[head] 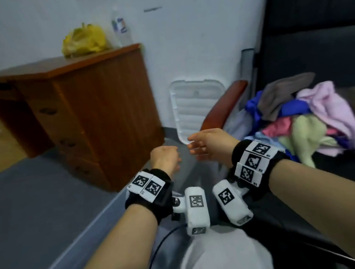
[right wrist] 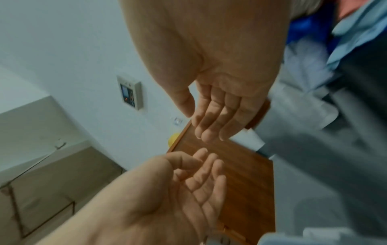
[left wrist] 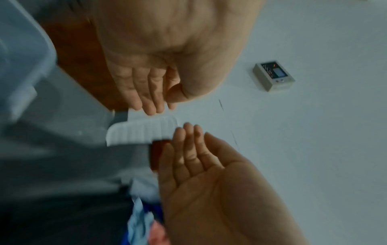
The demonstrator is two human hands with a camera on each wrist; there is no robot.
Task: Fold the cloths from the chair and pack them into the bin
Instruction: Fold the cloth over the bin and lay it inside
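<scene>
Cloths (head: 304,119): unfolded heap, mixed colours, on the chair (head: 321,51) seat towards its left edge, beside the wooden armrest (head: 223,106). No folded cloth visible anywhere.

Bin (head: 78,247): on the floor just left of the chair; its inside is largely hidden behind the arms, contents cannot be told. White lid (head: 198,107) leans on the wall behind.

Judgement: task at or near its start; whole heap left.

Left hand (head: 166,158) and right hand (head: 210,144): both empty, fingers relaxed, palms facing, raised over the bin's far end, near each other, not touching.

Room: clear reach rightward to the heap; armrest edge lies between. Wooden cabinet (head: 99,114) crowds the bin's far left corner.
</scene>
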